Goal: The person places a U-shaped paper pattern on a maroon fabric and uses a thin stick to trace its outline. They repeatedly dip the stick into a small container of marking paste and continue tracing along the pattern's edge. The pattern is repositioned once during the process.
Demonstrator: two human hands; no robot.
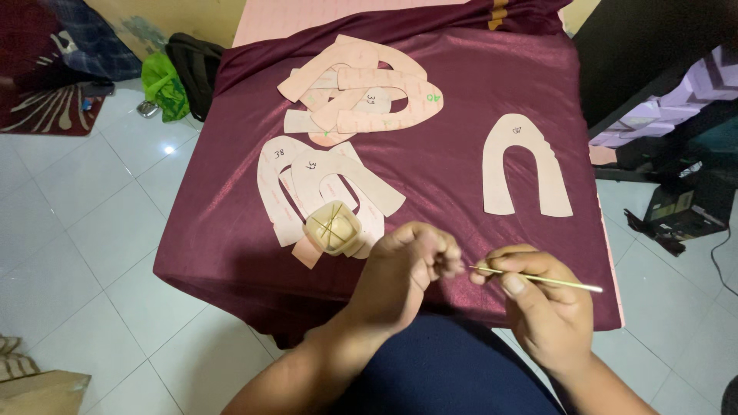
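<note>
- Right hand (547, 307): thumb and fingers pinched closed on a thin pale-green needle (538, 279), held nearly level just above the near edge of the maroon cloth (453, 165); its tip points toward the left hand.
- Left hand (411, 265): fingers curled shut, fingertips pinched together close to the needle's tip; whether they hold a thread cannot be made out.
- Small translucent lidded container (333, 227), crossed by bands, sits on the cloth just beyond the left hand, overlapping a paper pattern.
- Single U-shaped pattern piece (525, 165) lies alone beyond the right hand.
- Heaped pattern pieces (361, 92) at the cloth's far side overlap; lower sheets are partly hidden.
</note>
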